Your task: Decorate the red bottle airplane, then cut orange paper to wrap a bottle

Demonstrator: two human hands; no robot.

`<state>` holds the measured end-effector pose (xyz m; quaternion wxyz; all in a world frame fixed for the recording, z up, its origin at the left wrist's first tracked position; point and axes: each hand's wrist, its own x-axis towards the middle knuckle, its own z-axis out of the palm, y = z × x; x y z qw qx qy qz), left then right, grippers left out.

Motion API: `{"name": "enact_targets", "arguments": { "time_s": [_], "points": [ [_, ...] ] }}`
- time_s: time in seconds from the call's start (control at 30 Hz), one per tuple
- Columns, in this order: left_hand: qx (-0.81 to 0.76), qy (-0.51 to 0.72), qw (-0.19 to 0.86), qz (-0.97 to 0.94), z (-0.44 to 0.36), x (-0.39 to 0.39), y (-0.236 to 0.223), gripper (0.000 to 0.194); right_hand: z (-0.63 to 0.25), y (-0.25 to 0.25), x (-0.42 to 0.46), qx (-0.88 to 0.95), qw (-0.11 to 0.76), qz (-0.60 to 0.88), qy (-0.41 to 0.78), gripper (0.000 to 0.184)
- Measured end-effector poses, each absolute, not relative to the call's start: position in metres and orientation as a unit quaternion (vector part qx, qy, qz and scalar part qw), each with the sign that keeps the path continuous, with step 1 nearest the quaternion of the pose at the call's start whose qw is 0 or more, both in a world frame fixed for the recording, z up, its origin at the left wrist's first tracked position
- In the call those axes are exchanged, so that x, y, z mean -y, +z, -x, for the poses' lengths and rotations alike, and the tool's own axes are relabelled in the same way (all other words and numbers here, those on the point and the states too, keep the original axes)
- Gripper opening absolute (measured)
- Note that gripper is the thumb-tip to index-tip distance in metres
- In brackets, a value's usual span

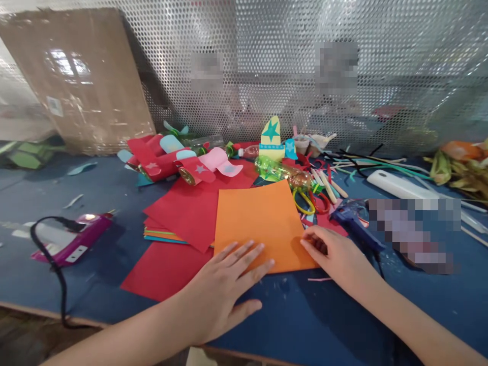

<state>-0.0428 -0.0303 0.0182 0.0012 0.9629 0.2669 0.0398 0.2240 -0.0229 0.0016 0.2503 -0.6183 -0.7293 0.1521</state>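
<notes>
An orange craft sheet (255,218) lies in front of me, partly over several red sheets (190,208). My left hand (234,284) rests open on its near left part, fingers spread and palm down. At the sheet's right edge, my right hand (330,251) has its fingers curled, with thumb and index finger closed on the edge. Beyond the sheet lie a green plastic bottle (280,170) and scissors with yellow handles (304,203). A blue glue gun (353,223) lies just past my right hand.
A magenta power strip (87,236) with a black cable is on the left. Bottle-and-paper models (163,162) stand at the back, before a perforated metal panel (267,61) and leaning cardboard (84,96). A white-handled tool (400,188) and dried corn husks (465,168) are on the right.
</notes>
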Motion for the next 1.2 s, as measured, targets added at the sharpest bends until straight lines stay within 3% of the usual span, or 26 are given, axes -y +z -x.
{"name": "enact_targets", "arguments": {
  "time_s": [0.4, 0.63, 0.93, 1.2],
  "points": [
    [-0.245, 0.060, -0.046, -0.966, 0.043, 0.030, 0.006, 0.057, -0.231, 0.002, 0.028, 0.728, 0.229, 0.621, 0.179, 0.018],
    [-0.286, 0.153, -0.072, -0.943, 0.045, 0.029, 0.009, 0.045, -0.230, 0.004, 0.029, 0.722, 0.216, 0.630, 0.187, 0.020],
    [-0.394, 0.207, -0.081, -0.892, 0.048, 0.022, 0.010, 0.057, -0.230, 0.002, 0.030, 0.732, 0.210, 0.626, 0.169, 0.018],
    [-0.347, 0.229, -0.093, -0.905, 0.045, 0.022, 0.010, 0.016, -0.230, 0.000, 0.030, 0.748, 0.212, 0.610, 0.153, 0.009]
  ]
}}
